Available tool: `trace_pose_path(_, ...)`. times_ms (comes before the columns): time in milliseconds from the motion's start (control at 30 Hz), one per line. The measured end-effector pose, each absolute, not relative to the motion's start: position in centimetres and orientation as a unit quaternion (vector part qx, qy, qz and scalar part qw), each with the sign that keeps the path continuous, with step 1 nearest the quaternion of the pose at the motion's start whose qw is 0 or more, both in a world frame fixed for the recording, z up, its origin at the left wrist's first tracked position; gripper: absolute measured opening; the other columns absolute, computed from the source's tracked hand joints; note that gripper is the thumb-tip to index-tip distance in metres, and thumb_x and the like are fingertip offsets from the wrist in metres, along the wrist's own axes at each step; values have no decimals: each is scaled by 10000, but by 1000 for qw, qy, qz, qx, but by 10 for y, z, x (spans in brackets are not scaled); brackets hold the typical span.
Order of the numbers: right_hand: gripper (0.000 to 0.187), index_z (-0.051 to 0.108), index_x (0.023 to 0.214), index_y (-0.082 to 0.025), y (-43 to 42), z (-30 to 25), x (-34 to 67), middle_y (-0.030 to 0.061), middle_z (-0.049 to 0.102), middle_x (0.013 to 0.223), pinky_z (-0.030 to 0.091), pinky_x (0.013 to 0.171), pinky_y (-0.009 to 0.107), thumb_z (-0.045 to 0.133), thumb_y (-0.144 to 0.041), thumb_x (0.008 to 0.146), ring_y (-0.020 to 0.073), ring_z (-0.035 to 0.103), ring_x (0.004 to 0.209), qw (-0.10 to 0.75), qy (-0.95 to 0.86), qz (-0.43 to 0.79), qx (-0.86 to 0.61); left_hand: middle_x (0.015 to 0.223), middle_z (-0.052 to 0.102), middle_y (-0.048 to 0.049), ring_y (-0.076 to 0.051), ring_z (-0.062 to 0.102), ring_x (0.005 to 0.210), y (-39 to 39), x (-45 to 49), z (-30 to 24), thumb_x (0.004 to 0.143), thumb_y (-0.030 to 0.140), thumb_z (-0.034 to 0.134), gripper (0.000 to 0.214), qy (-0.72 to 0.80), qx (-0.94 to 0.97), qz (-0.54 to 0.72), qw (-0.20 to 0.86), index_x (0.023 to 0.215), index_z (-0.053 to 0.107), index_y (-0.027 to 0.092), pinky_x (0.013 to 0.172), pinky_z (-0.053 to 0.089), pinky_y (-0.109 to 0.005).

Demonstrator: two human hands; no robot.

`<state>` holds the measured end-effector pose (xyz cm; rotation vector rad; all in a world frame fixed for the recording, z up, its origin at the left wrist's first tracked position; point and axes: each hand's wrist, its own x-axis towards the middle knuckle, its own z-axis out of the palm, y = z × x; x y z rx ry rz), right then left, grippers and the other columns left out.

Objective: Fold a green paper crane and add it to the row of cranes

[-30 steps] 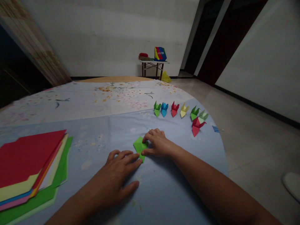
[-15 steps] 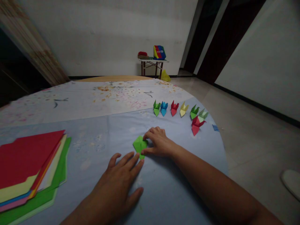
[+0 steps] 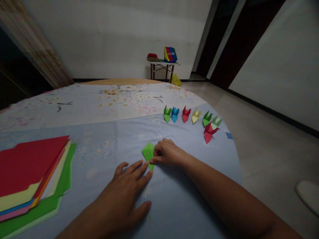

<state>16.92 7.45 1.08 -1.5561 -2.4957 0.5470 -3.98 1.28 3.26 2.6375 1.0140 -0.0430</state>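
Note:
A small green folded paper (image 3: 148,151), kite-shaped with a crease down its middle, lies flat on the blue cloth. My left hand (image 3: 129,189) is spread over the cloth, its index and middle fingertips resting on the paper's lower point. From the right side, my right hand (image 3: 168,152) closes thumb and curled fingers at the paper's right edge, hiding part of that edge. Beyond the hands stands a row of origami cranes in green (image 3: 167,114), blue (image 3: 174,114), red (image 3: 185,114) and yellow (image 3: 196,115), with several more toward the table's right edge.
A stack of coloured paper sheets (image 3: 32,166) lies at the left. The round table carries a blue cloth and a white floral cloth (image 3: 119,99). A blue clip (image 3: 229,135) sits at the right edge. Against the wall, a small table (image 3: 163,62) holds a colourful box (image 3: 170,54).
My right hand's fingers have curled in and drawn slightly back toward the paper's right edge, uncovering more of its top. My left hand stays nearly still. The view has shifted slightly.

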Motion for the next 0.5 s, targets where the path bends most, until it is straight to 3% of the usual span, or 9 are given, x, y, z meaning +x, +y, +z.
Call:
trace_pose_path(133,302,647,722,-203,73,14,169,31,619,746,293,679,277,633,-504,716,190,505,821,72,-832,182,-519,1390,430,-39,-319,320,1294,23,-48,36,790,423,537,522,326,928,6,179,1296,432,348,1019,206,-579)
trace_pose_path(267,292,648,724,-200,73,14,169,33,619,749,301,688,283,643,-491,716,194,509,830,72,-832,184,-519,1364,465,-53,-304,379,1260,28,-51,33,775,401,555,605,341,923,27,178,1343,372,302,1022,248,-531)
trace_pose_path(500,295,650,721,-200,74,10,170,33,616,746,310,708,286,627,-494,728,190,510,827,82,-837,183,-510,1389,431,-46,-326,354,1268,23,-46,30,768,417,554,608,349,921,13,172,1341,376,321,1017,211,-583)
